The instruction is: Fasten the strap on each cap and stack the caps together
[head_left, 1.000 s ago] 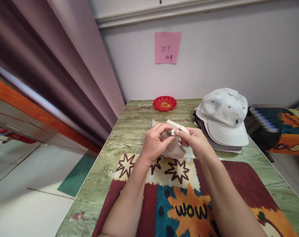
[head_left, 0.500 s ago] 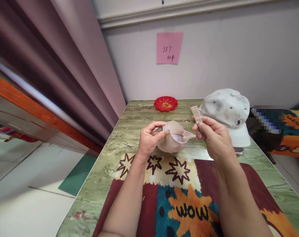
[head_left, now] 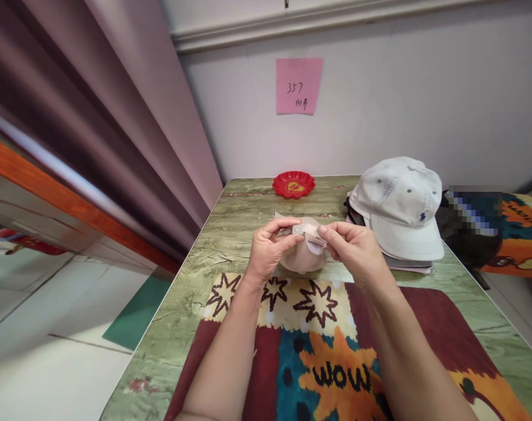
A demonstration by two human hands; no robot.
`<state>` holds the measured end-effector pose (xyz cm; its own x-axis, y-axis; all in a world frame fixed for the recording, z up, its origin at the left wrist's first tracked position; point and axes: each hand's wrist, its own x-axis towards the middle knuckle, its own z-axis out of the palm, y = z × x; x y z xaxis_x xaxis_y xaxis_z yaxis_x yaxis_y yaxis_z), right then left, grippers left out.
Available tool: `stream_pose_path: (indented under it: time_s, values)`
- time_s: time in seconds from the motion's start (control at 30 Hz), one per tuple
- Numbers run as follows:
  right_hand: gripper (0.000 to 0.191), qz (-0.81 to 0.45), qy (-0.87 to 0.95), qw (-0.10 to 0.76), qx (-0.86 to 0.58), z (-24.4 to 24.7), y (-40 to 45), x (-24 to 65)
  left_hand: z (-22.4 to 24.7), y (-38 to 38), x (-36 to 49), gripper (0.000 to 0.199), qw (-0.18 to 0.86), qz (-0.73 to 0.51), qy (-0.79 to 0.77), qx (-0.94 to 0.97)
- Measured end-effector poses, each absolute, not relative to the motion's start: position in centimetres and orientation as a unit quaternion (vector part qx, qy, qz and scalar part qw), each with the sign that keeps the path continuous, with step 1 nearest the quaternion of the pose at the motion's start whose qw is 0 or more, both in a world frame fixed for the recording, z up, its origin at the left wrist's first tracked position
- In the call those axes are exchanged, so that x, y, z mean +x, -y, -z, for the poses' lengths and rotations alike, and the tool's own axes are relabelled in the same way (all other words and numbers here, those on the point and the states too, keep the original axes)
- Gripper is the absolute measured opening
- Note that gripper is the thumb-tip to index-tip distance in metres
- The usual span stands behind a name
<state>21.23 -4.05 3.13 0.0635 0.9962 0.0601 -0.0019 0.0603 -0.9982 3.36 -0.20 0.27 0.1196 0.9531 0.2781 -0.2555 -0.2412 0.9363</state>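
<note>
Both my hands hold a beige cap [head_left: 301,260] just above the green table [head_left: 230,234], its back facing me. My left hand [head_left: 269,248] pinches the small buckle end of the cap's back strap [head_left: 309,231]. My right hand [head_left: 353,248] pinches the loose strap end right beside the buckle, so the fingertips of both hands nearly touch. The cap's crown hangs below my fingers and the brim points away from me.
A stack of caps topped by a white one [head_left: 400,202] lies at the right. A red dish [head_left: 293,183] stands at the table's far edge. A colourful "WOW" cloth [head_left: 336,351] covers the near table. A curtain [head_left: 129,117] hangs at the left; a pink note [head_left: 299,85] is on the wall.
Half a second ago my right hand held the strap end pulled out to the right; it has now brought it back to the buckle at my left hand.
</note>
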Motion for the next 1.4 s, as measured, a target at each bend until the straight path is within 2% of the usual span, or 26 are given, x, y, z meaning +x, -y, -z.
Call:
stream_pose_path:
  time_s: [0.33,0.63,0.77,1.07,1.4]
  values:
    - [0.044,-0.465,0.527,0.501,-0.505,-4.0,4.3,21.0,-0.7,0.4,2.7,0.035,0.506,-0.531,-0.35,0.582]
    - [0.042,-0.452,0.559,0.474,-0.509,-2.7,3.7,21.4,-1.9,0.9,1.8,0.028,0.47,-0.488,-0.354,0.644]
    - [0.044,-0.471,0.541,0.484,-0.501,-2.6,3.6,21.0,-2.2,0.9,1.7,0.027,0.444,-0.487,-0.37,0.655]
    - [0.043,-0.513,0.507,0.517,-0.461,-2.0,3.6,19.8,-1.9,0.8,1.8,0.03,0.466,-0.507,-0.364,0.627]
    - [0.039,-0.501,0.491,0.509,-0.498,-2.6,3.7,19.9,-1.8,0.9,1.9,0.028,0.477,-0.501,-0.351,0.631]
